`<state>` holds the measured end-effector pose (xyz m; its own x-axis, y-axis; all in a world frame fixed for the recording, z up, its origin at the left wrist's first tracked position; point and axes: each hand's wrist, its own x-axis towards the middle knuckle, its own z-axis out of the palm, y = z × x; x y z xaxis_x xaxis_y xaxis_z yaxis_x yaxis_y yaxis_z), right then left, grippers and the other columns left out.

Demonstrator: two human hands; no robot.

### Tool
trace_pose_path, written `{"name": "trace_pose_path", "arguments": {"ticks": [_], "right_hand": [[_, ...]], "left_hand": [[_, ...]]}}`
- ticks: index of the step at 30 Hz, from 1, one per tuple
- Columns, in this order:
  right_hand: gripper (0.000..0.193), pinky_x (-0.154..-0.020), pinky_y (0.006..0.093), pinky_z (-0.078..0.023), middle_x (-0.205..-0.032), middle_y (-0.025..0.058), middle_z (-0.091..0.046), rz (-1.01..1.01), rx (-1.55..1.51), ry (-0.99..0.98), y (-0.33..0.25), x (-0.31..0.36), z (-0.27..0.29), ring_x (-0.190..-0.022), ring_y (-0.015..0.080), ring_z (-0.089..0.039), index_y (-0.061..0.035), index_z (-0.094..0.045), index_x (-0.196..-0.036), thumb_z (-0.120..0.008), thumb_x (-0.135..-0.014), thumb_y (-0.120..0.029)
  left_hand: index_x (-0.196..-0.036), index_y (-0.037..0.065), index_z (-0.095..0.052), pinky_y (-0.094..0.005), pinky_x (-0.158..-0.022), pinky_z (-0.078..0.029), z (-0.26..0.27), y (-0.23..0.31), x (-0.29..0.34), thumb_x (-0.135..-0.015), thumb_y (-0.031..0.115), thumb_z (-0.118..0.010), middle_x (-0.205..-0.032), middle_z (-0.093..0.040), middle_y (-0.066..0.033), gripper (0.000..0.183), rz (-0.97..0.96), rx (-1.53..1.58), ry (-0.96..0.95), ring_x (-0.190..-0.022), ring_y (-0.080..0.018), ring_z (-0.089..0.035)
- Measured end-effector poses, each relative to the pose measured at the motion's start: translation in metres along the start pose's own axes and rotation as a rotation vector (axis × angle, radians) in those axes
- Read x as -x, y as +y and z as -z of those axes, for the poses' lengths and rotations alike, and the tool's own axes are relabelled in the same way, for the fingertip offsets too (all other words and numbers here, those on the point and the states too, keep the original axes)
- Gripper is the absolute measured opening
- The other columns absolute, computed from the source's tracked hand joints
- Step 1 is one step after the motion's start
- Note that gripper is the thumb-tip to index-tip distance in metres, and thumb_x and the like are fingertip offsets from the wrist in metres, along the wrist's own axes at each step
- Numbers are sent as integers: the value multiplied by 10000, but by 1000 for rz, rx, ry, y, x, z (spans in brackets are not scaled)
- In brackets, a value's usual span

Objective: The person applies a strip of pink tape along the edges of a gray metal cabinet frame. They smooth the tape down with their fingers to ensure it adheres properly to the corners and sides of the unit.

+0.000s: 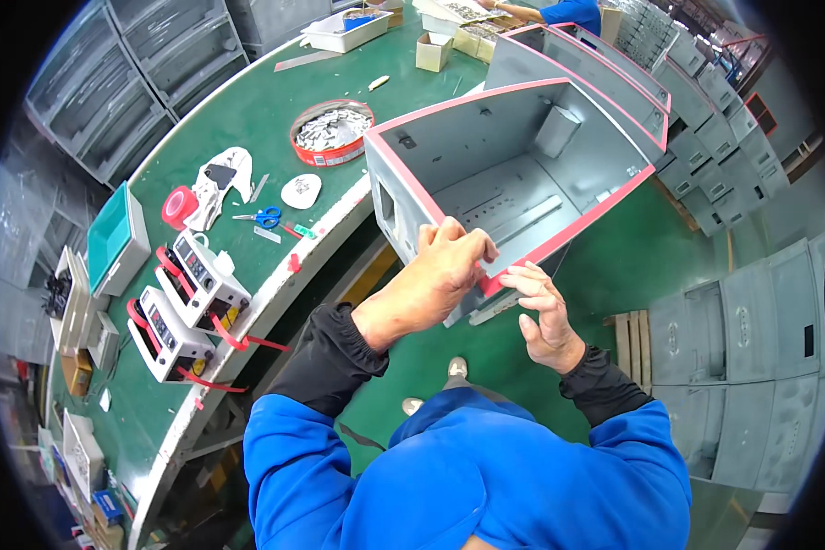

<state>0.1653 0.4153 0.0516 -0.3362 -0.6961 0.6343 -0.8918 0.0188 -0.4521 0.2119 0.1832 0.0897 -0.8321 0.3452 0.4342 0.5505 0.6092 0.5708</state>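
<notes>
In front of me stands an open grey metal cabinet (509, 188), with red tape (588, 216) along its rim. At the near corner of that rim is my left hand (442, 272), its fingers curled in a pinch; whatever lies between the fingertips is hidden. Just right of the same corner, my right hand (548, 316) has its fingers stretched out and apart, the tips on or close to the taped edge. Its thumb stands away from the fingers.
On the green table (247, 101) to my left are a red round tin of small metal parts (332, 133), blue scissors (268, 217), a red tape roll (180, 206) and two white tape dispensers (170, 335). More taped cabinets (577, 78) stand beyond. Grey cabinets (742, 339) are stacked at right.
</notes>
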Motion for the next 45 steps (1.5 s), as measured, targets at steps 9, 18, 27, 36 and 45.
{"name": "trace_pose_path", "arguments": {"ticks": [9,18,27,36,45], "right_hand": [[225,-1024,458,-376,-1192,158,-625,128,-18,78,26,8,-14,-1156,307,-542,-58,-446,-912,-568,-725,-39],[185,-992,459,-388,-1183,143,-631,92,-37,144,29,12,-23,-1125,288,-540,-76,-443,-879,-562,-739,-50],[262,-862,439,-384,-1100,90,-570,-187,223,239,-2,-10,-39,-969,277,-504,-117,-457,-901,-643,-717,-136],[141,-897,399,-332,-1082,75,-578,-446,289,291,-25,-26,-55,-985,256,-474,-99,-456,-776,-584,-752,-46],[90,-912,391,-330,-1104,111,-594,-529,184,360,-30,-34,-57,-970,251,-470,-78,-452,-742,-537,-770,-65]], "left_hand": [[-921,125,-479,-360,-830,-278,-1,3,-11,-832,-41,-565,-926,-561,21,207,77,23,-159,-889,-206,-434],[-892,151,-424,-359,-804,-257,-8,-12,-11,-820,-79,-587,-935,-573,19,291,-3,173,-111,-847,-195,-433],[-939,116,-438,-353,-765,-249,-11,-27,-12,-740,-155,-557,-942,-533,-23,356,-113,224,-95,-842,-199,-438],[-1068,125,-412,-371,-882,-310,-38,-51,24,-667,-178,-611,-1165,-576,-94,540,-188,-6,372,-1039,-247,-496],[-1125,169,-491,-343,-879,-268,-58,-71,49,-622,-48,-671,-1372,-518,34,577,-223,-109,302,-1126,-189,-423]]}}
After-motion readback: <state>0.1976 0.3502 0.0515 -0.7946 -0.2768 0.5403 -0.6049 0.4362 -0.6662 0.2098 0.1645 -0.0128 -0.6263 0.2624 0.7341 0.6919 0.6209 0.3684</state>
